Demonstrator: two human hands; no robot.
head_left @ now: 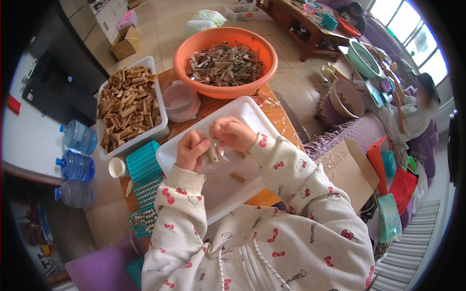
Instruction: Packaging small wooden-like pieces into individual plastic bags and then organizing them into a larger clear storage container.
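Over a white plastic tray (pixel 218 208) I hold a small clear plastic bag (pixel 224 154) with a short tan tube (pixel 212 153) in it. My left hand (pixel 191 149) pinches at the left side of the bag, thumb and fingers pressed together. At its upper edge, my right hand (pixel 234 134) is closed with the fingertips bent in. The fingertips partly cover the top of the bag. Lower in the tray lies another short tan piece (pixel 238 177), apart from both hands.
Behind the tray stand an orange basin (pixel 264 77) of wrapped pieces and a pink-white tub (pixel 182 101). At left are a white bin (pixel 161 104) of tan pieces, teal racks (pixel 144 160), a cup (pixel 117 167) and water jugs (pixel 77 166). Another person (pixel 412 114) sits at right.
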